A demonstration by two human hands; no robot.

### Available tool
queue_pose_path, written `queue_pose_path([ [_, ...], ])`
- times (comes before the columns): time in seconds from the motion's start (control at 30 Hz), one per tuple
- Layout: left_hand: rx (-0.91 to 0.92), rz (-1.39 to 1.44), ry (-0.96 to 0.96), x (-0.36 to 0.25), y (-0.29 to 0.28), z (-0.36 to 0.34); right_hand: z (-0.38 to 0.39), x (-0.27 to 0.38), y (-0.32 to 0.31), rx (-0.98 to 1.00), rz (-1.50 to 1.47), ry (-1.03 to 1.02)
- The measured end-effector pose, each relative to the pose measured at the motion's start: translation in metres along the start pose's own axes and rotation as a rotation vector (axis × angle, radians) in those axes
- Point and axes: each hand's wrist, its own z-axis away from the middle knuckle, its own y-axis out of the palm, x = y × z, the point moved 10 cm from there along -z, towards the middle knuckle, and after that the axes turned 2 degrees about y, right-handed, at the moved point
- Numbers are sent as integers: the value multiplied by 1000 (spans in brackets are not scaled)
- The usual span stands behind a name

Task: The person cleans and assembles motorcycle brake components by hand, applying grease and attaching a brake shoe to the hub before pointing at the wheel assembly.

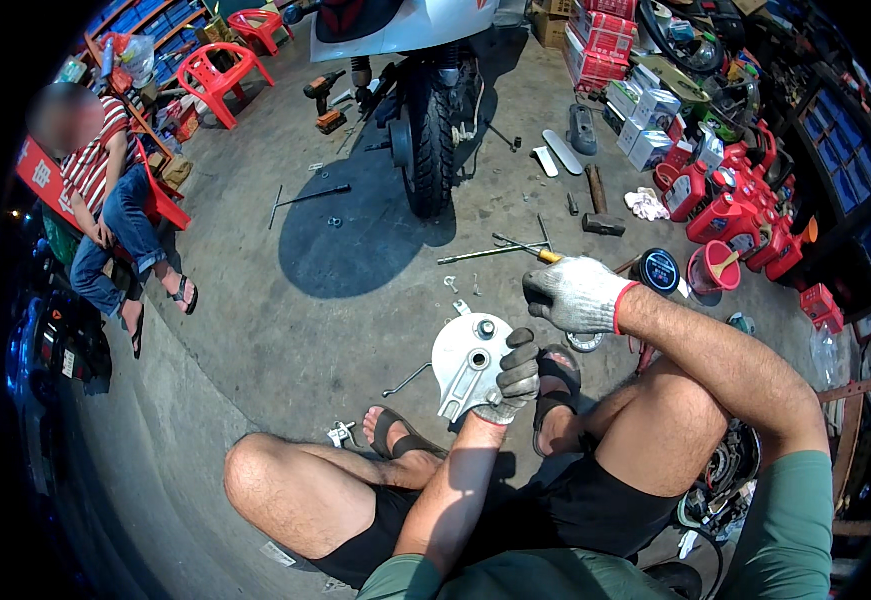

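Observation:
My left hand (513, 380), in a white knit glove with dark grey fingers, grips the right edge of a silvery brake drum backing plate (455, 357). The plate is tilted up, showing its round holes and ribbed lower part. My right hand (577, 296), gloved alike with a red cuff, is curled closed above and right of the plate, apart from it. Whatever its fingers hold is hidden. A screwdriver with a yellow handle (549, 257) shows just past that hand; I cannot tell if they touch. Beneath the right hand lies a round metal part (584, 342), partly covered.
A scooter's rear wheel (427, 150) stands ahead, with a cordless drill (326, 100) left of it. A hammer (601, 205), a T-handle wrench (300, 203) and red bottles (730, 215) stand or lie around. A seated person (105, 190) is at the left. A metal bracket (341, 434) lies near my foot.

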Motion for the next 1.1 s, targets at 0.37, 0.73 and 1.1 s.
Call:
queue_pose_path([
  [0.37, -727, -1143, 556, -101, -21, 17, -1, -29, 25, 152, -227, 99],
  [0.73, -770, -1537, 716, -88, 20, 17, -2, -27, 26, 150, -658, 223],
  [1.1, -614, -1280, 623, -74, 18, 5, -8, -25, 21, 26, -613, 132],
])
